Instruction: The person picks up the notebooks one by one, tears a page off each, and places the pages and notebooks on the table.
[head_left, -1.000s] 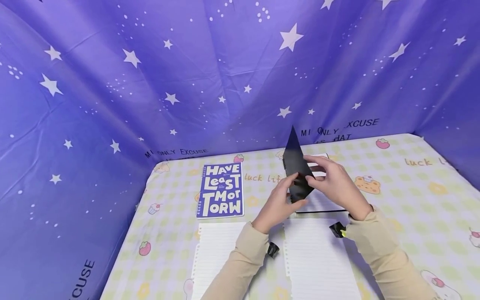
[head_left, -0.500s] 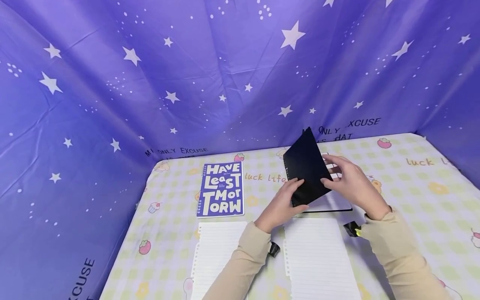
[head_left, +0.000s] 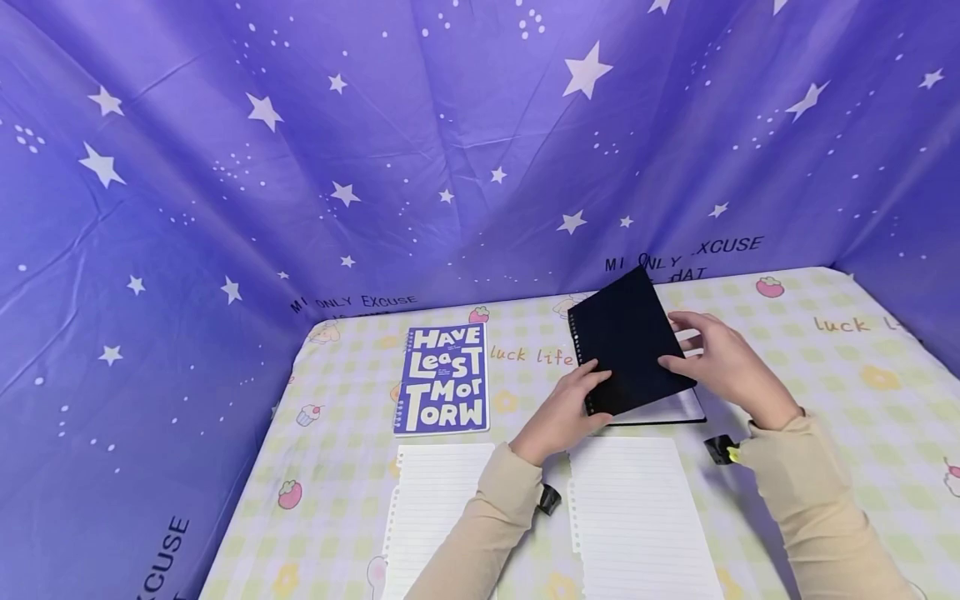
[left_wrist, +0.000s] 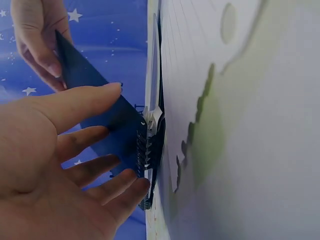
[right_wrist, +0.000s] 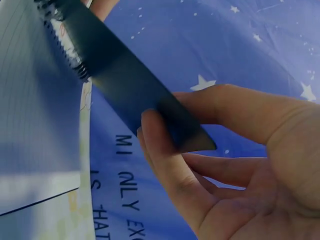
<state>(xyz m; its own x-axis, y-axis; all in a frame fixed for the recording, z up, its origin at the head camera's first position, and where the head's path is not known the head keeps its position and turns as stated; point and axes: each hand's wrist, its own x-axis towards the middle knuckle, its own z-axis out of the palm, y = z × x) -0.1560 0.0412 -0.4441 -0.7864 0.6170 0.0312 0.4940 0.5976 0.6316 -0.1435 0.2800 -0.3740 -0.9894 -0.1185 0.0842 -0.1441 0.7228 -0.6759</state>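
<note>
The black cover [head_left: 626, 346] of a spiral notebook slants up from its left binding, over white ruled pages [head_left: 675, 407]. My right hand [head_left: 726, 360] pinches the cover's free edge; in the right wrist view, thumb and fingers lie on opposite sides of the cover [right_wrist: 117, 70]. At the binding's lower end is my left hand [head_left: 558, 415], its fingers over the cover's lower left corner. The left wrist view shows this left hand [left_wrist: 65, 150] with fingers loosely extended and spread beside the coil binding [left_wrist: 144, 152].
A purple spiral notebook [head_left: 442, 379] with white lettering lies to the left. Torn-out ruled sheets lie in front: a left sheet [head_left: 438, 492] and a right sheet [head_left: 637, 517]. A checked cloth [head_left: 330, 492] covers the table; a purple starred curtain [head_left: 420, 150] hangs behind.
My right hand has moved right and slightly down, swinging the black cover from nearly upright towards the pages. My left hand stays at the binding, almost unmoved.
</note>
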